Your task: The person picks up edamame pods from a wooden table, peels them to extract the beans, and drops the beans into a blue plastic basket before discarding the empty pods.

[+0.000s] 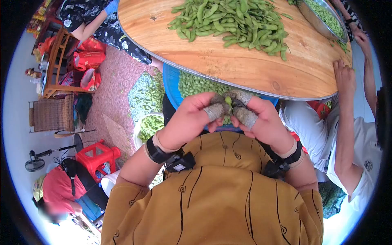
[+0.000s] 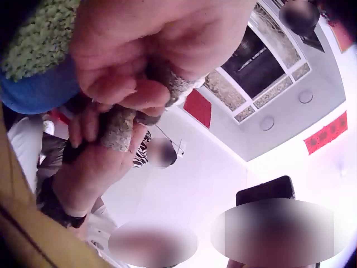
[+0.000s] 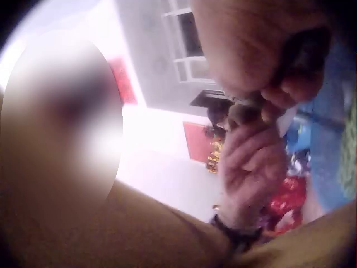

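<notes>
A green soybean pod [image 1: 228, 100] is pinched between the fingertips of both hands, over a blue basin [image 1: 173, 90] of shelled beans [image 1: 200, 85]. My left hand [image 1: 199, 113] comes from the left and my right hand [image 1: 259, 117] from the right, their fingertips meeting. Grey wraps cover the thumbs and some fingers. In the left wrist view the left hand [image 2: 159, 44] hides the pod, and the right hand [image 2: 95, 167] is beyond it. In the right wrist view the right hand [image 3: 262, 50] and left hand [image 3: 254, 167] nearly touch; the pod cannot be made out.
A wooden table [image 1: 163, 41] carries a pile of pods [image 1: 241, 24] and a metal bowl [image 1: 322, 18] of beans. Its edge passes just beyond my hands. A white bucket [image 1: 150, 127] of pods stands at the left. Other people sit at the left and right.
</notes>
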`<state>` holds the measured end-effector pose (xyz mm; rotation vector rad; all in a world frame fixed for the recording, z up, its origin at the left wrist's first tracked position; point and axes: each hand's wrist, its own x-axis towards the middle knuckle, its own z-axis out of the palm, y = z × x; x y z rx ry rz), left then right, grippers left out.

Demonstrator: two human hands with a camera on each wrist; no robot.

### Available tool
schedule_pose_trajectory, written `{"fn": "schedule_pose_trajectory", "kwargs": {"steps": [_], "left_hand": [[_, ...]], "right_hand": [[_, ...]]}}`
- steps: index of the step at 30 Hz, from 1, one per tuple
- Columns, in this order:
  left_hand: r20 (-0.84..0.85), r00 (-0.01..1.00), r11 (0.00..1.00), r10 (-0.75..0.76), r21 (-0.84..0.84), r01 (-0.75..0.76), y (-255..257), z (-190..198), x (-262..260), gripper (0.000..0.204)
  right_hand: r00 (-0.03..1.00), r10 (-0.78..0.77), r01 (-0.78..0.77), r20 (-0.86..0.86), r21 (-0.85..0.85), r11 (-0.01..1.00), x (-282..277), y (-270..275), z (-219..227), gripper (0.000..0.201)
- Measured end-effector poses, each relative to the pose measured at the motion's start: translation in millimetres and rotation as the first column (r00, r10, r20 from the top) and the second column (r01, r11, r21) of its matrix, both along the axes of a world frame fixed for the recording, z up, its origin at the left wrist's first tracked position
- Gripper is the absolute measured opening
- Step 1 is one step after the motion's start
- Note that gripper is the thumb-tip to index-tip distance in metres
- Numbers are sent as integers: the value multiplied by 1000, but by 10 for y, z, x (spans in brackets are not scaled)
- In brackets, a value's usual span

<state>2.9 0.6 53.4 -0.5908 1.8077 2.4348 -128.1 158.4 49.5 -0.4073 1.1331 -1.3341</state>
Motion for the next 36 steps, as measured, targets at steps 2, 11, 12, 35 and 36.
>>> {"fn": "schedule_pose_trajectory", "kwargs": {"steps": [2, 11, 12, 35, 36], "left_hand": [[-23, 1000, 941, 10, 340, -2, -17, -57, 9, 9], [-9, 999, 770, -32, 638, 30, -38, -32, -57, 29], [-12, 999, 775, -41, 630, 40, -41, -52, -58, 31], [-46, 991, 974, -125, -194, 114, -67, 61, 8, 16], [-9, 991, 980, -135, -151, 132, -80, 31, -4, 13]], "right_hand": [[660, -232, -18, -714, -324, 946, 62, -32, -126, 33], [971, -68, 58, -230, -50, 997, -109, -51, 65, 19], [971, -68, 59, -231, -49, 997, -112, -55, 37, 19], [867, -53, 0, -495, -107, 994, -134, -64, 98, 26], [868, -53, 0, -494, -107, 994, -139, -68, 89, 26]]}}
